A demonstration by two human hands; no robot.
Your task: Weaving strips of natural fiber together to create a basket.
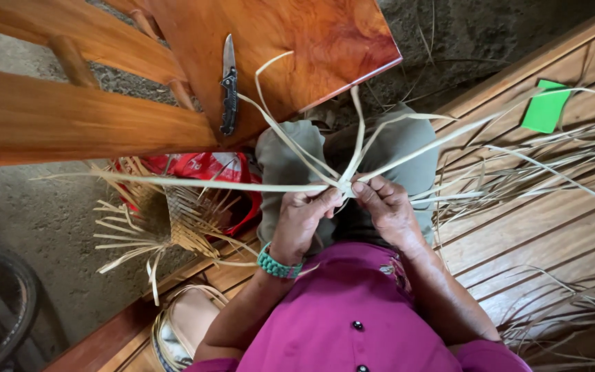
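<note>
My left hand [306,219] and my right hand [385,208] meet over my lap and pinch the crossing point of several pale dried leaf strips [344,184]. The strips fan out from that point, one long strip [194,182] running left, others rising toward the wooden chair seat and out to the right. A green beaded bracelet [278,265] circles my left wrist. I wear a magenta buttoned top [352,317] and grey-green trousers [290,165].
A folding knife [228,86] lies open on the polished wooden chair seat [311,41]. A half-woven straw piece [166,220] rests by a red bag [208,169] on the floor. Loose strips [552,158] and a green card [547,107] lie on the plank bench [518,234]. A sandal [187,324] sits below.
</note>
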